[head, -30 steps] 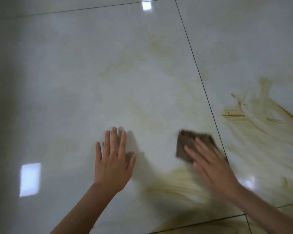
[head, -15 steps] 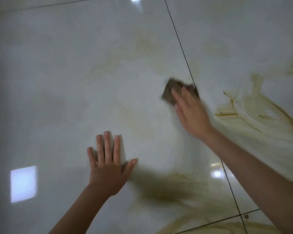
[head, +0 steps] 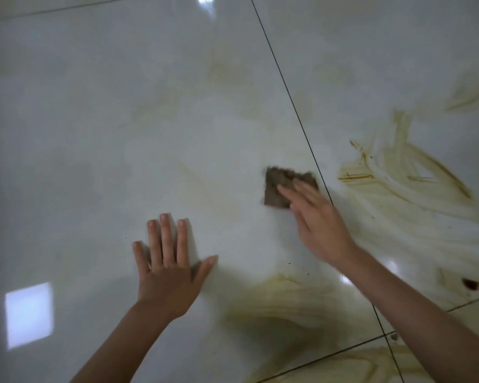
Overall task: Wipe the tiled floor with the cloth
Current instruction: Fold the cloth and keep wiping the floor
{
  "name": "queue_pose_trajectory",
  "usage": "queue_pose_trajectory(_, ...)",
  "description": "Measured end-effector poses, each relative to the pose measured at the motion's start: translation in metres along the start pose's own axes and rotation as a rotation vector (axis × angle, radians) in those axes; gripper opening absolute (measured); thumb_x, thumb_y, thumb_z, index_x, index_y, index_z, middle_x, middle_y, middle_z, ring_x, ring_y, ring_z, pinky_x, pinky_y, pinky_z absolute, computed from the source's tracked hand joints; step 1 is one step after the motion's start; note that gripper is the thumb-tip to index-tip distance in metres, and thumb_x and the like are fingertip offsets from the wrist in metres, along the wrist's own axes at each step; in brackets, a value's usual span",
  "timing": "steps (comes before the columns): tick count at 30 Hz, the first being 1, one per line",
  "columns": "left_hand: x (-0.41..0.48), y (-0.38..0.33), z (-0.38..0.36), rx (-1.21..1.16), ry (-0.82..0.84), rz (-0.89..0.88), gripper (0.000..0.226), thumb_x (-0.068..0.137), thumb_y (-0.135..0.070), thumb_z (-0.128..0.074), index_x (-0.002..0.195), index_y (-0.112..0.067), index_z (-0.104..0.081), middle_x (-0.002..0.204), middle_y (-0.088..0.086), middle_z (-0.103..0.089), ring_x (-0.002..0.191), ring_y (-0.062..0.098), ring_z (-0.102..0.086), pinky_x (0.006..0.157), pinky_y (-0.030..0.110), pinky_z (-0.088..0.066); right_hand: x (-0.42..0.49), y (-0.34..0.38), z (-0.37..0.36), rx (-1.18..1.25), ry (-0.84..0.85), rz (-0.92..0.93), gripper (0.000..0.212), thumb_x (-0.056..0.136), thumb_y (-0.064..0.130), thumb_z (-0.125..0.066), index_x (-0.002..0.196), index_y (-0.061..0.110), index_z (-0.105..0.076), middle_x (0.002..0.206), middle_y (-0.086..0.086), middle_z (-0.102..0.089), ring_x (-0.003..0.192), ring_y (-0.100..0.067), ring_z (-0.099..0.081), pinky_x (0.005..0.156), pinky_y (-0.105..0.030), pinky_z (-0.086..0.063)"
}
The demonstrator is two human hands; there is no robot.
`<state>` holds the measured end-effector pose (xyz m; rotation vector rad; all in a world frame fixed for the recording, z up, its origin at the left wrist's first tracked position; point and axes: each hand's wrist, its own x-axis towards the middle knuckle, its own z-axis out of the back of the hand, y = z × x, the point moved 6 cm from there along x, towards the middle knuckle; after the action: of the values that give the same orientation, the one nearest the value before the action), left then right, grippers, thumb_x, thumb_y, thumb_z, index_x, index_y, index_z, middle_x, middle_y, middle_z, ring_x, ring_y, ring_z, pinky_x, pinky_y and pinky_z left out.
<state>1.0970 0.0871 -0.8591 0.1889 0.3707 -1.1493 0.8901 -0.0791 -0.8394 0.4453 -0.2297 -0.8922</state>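
Observation:
A small brown cloth [head: 277, 186] lies flat on the glossy white tiled floor [head: 122, 134], just left of a dark grout line [head: 288, 92]. My right hand [head: 315, 219] presses on the cloth with straight fingers, covering its lower right part. My left hand [head: 169, 269] rests flat on the tile to the lower left, fingers spread and holding nothing. Yellow-brown smears [head: 398, 183] streak the tile right of the grout line. More smears [head: 277, 299] lie below the cloth, between my two forearms.
A small dark red spot [head: 470, 283] sits on the floor at the right edge. A second grout line [head: 329, 355] crosses the lower right corner. Bright window reflections [head: 29, 313] shine on the tile at lower left and top centre.
My right hand slid the cloth away from me along the grout line, then pulled it part of the way back toward me. My left hand stayed flat on the tile.

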Motion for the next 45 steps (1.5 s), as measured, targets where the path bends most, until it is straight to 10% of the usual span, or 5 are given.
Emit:
queue_pose_trajectory(16,-0.029,0.021,0.025,-0.119,-0.061,-0.097,0.076,0.086,-0.063,0.0,0.148,-0.022,0.014,0.158,0.002,0.018,0.146,0.015,0.021,0.118,0.042,0.009,-0.055,0.024,0.002,0.018,0.095,0.068,0.047,0.084,-0.012,-0.058,0.128,0.003,-0.061,0.133,-0.02,-0.057,0.127,-0.034,-0.052,0.108,-0.042,-0.041)
queue_pose_trajectory(21,-0.052,0.008,0.015,-0.078,0.021,-0.093,0.071,0.095,-0.056,-0.005,0.151,-0.018,0.014,0.158,0.002,0.022,0.142,0.014,0.029,0.117,0.039,0.013,0.044,-0.009,0.017,0.034,0.086,-0.166,0.044,0.097,0.0,-0.043,0.14,0.008,-0.048,0.146,-0.017,-0.043,0.139,-0.027,-0.035,0.11,-0.025,-0.019)
queue_pose_trajectory(32,-0.074,-0.001,0.03,-0.241,-0.138,-0.152,0.047,0.088,-0.022,-0.041,0.125,-0.001,-0.062,0.129,0.012,-0.062,0.122,0.027,-0.057,0.1,0.044,-0.044,-0.126,-0.027,0.021,-0.037,-0.141,-0.238,0.045,0.099,0.024,-0.037,0.136,0.005,-0.054,0.142,-0.018,-0.049,0.135,-0.031,-0.043,0.108,-0.053,-0.038)
queue_pose_trajectory(42,-0.075,0.002,0.017,-0.156,0.055,-0.111,0.052,0.104,-0.022,-0.018,0.155,-0.018,-0.01,0.161,-0.007,-0.012,0.148,0.006,-0.006,0.121,0.03,-0.006,-0.113,0.103,-0.051,-0.132,0.123,0.348,0.041,0.095,0.023,-0.042,0.131,0.012,-0.06,0.136,-0.011,-0.057,0.13,-0.027,-0.051,0.106,-0.044,-0.043)
queue_pose_trajectory(45,-0.086,0.009,0.016,-0.139,0.005,-0.124,0.065,0.096,-0.003,-0.028,0.154,-0.016,0.0,0.161,-0.007,-0.01,0.148,0.006,-0.001,0.121,0.029,0.0,-0.119,0.028,-0.013,-0.172,0.063,0.127,0.044,0.099,0.026,-0.036,0.135,0.01,-0.056,0.138,-0.014,-0.054,0.132,-0.03,-0.048,0.109,-0.042,-0.038)
